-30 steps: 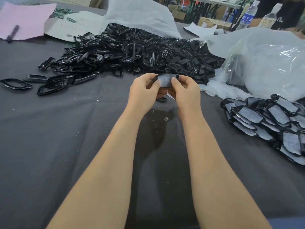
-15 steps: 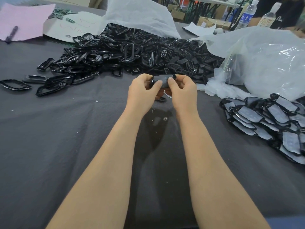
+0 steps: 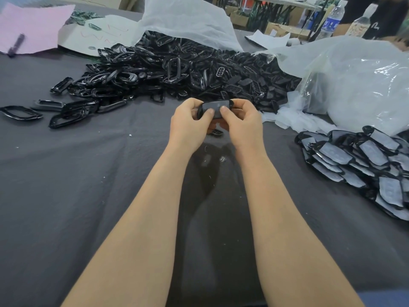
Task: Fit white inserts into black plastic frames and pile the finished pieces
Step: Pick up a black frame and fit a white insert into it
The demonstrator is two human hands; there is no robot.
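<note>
Both hands hold one black plastic frame (image 3: 214, 108) with a pale insert in its opening, just above the dark cloth at the table's middle. My left hand (image 3: 188, 124) grips its left end, thumb pressing on the insert. My right hand (image 3: 242, 122) grips the right end, thumb also on the insert. A big heap of bare black frames (image 3: 177, 72) lies behind the hands. A pile of finished pieces (image 3: 363, 160), black rims with white faces, sits at the right.
A clear plastic bag (image 3: 354, 80) bulges at the back right, with loose white inserts (image 3: 290, 118) spilled at its foot. Stray frames (image 3: 22, 113) lie at the left. Pink paper (image 3: 37, 25), a pen (image 3: 16, 44) and water bottles (image 3: 332, 18) stand farther back.
The insert's pale face showed clearly a second ago. Both thumbs have since moved onto it and the frame sits flatter between the hands, which have barely shifted.
</note>
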